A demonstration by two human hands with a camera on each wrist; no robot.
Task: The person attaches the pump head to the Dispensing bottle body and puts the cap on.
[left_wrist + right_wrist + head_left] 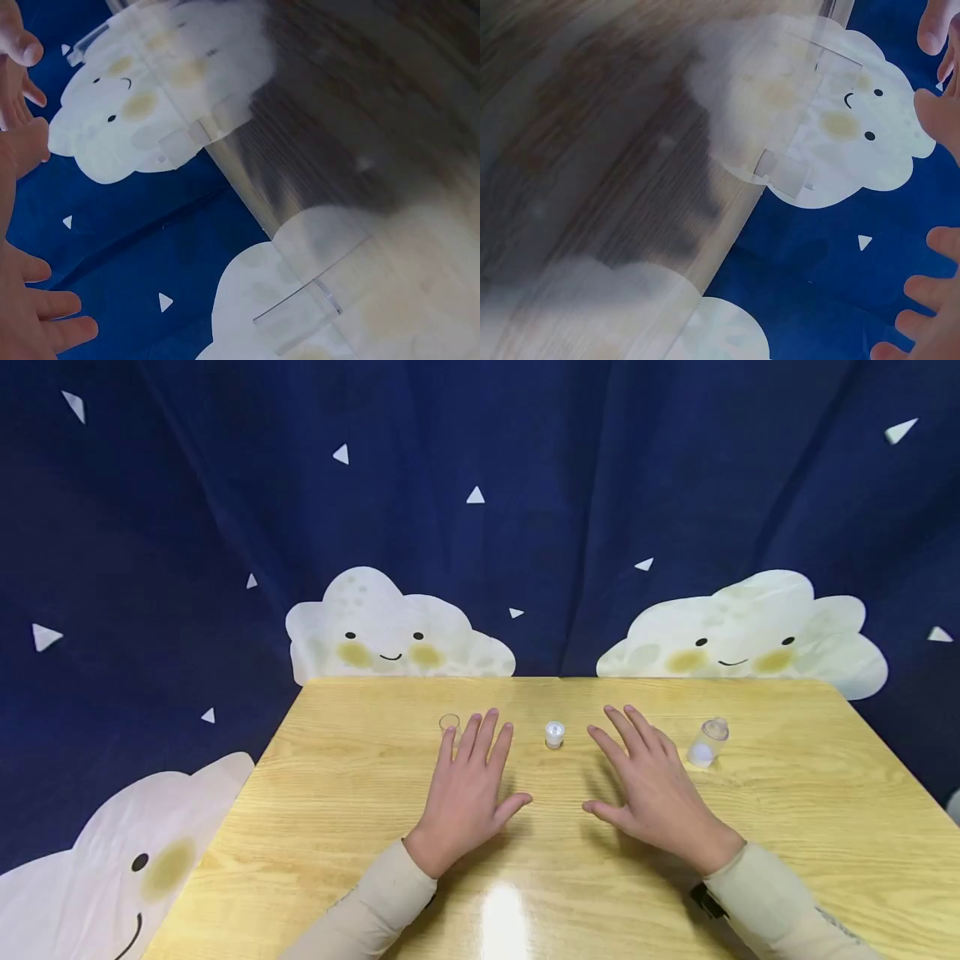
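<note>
Both hands hover over the wooden table, fingers spread and extended, holding nothing. My left hand (pixel 467 793) is nearest to a clear, open-ended tube (pixel 449 723), whose lower part is hidden behind the fingers. Between the two hands, farther back, stands a small white piece with a clear top (pixel 554 734). To the right of my right hand (pixel 660 789) is a small clear bottle (pixel 708 743), whitish at its base. In the left wrist view, the tube (pixel 300 315) shows as see-through, with the left fingers (pixel 64 324) apart from it.
The light wooden table (pixel 300 860) ends at a dark blue curtain (pixel 525 435) printed with smiling clouds and white triangles. A dark band (pixel 708 900) shows under the right sleeve. A bright glare spot lies on the tabletop near the front.
</note>
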